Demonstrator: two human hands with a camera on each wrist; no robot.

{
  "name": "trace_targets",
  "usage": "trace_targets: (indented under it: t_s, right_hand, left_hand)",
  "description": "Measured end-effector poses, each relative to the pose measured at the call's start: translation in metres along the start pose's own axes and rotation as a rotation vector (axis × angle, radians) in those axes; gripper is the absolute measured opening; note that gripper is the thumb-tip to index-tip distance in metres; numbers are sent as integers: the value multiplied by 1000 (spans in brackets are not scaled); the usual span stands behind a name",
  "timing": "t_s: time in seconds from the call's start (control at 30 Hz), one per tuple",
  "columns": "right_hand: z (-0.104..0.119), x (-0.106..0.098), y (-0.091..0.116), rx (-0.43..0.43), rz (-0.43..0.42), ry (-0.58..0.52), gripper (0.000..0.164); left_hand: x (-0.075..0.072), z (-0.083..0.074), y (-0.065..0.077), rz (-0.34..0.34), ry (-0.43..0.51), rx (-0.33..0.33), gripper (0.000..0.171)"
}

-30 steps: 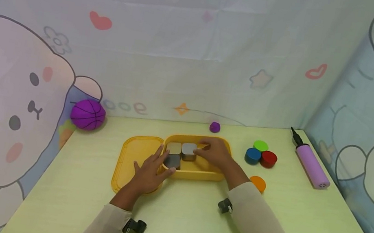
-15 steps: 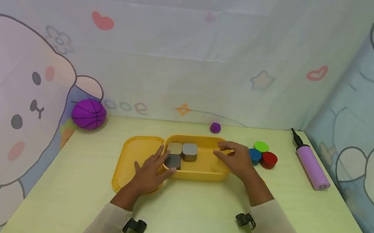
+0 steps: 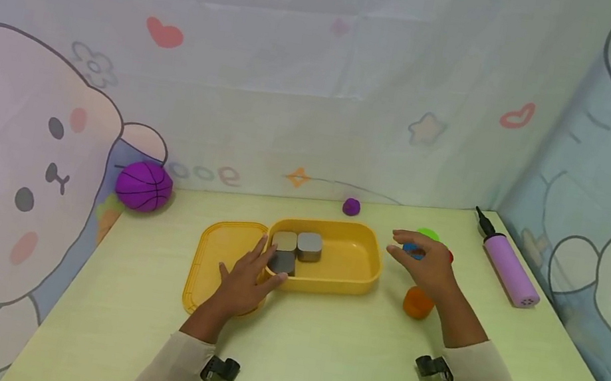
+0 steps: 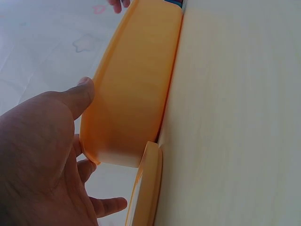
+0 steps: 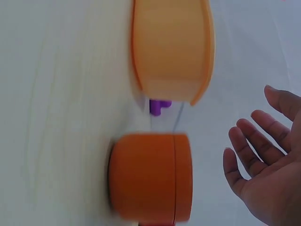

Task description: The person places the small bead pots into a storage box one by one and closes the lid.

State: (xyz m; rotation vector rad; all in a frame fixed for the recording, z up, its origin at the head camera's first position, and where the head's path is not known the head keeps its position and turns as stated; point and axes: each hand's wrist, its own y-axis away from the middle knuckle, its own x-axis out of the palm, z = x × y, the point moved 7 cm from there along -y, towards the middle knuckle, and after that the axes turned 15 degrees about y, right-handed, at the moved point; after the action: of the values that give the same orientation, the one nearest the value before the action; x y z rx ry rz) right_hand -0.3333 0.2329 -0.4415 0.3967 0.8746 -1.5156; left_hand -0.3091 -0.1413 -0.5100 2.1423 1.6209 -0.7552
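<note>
A yellow box (image 3: 344,285) lies uncovered on the table. Inside its left half sit three small rounded square blocks: a beige block (image 3: 285,241), a light grey block (image 3: 310,245) and a dark grey block (image 3: 284,264). My left hand (image 3: 242,284), fingers spread, rests at the box's left end; in the left wrist view its thumb touches the rim. Right of the box, my right hand (image 3: 428,265) hovers with nothing in it, fingers loosely bent. Beneath and behind it are a blue round tub (image 3: 411,248), a green tub (image 3: 427,234) and a mostly hidden red tub (image 3: 450,257). An orange tub (image 3: 418,303) stands nearer me.
A yellow lid (image 3: 208,262) lies flat left of the box, partly under my left hand. At the back left is a purple ball (image 3: 144,186). A small purple object (image 3: 351,207) sits behind the box. The lilac hand pump (image 3: 510,271) lies at the right edge.
My right hand has left the light grey block in the box and moved right, over the round tubs. The left hand and the blocks have stayed put.
</note>
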Motion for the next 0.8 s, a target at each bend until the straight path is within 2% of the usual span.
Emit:
trace_targets:
  t_s: [0.3,0.57,0.8]
  right_hand:
    - [-42,-22,6,46,-53,6,39]
    - [-68,-26,10,83,-125,-37,41]
    - [-91,-28,14,148,-219,-17,41]
  left_hand:
    - [-1,-7,3,3,14,-7,81]
    - [1,-3,3,6,1,-23,83]
    - [-2,-8,4,-9,22,10,83]
